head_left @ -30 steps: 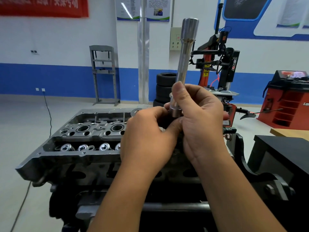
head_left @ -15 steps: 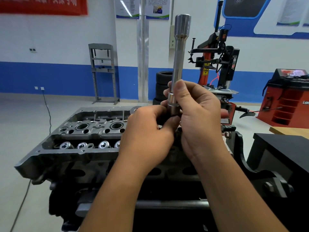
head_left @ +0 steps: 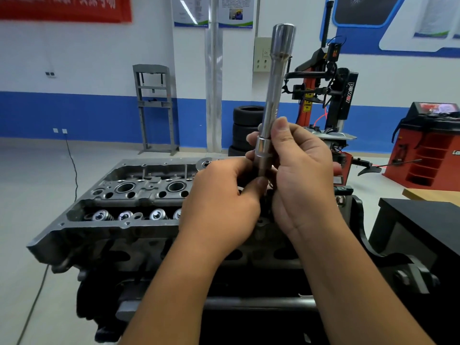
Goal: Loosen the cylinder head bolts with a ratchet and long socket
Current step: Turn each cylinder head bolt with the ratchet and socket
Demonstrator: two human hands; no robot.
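Gripping one upright long socket [head_left: 272, 100], two hands: left hand [head_left: 221, 202] and right hand [head_left: 301, 180], above one cylinder head [head_left: 119, 207].

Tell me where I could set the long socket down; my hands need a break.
Judging by this view: the black bench top right of the engine stand shows bare surface. The cylinder head is crowded with bores and valve springs; the wooden surface behind is barely visible.
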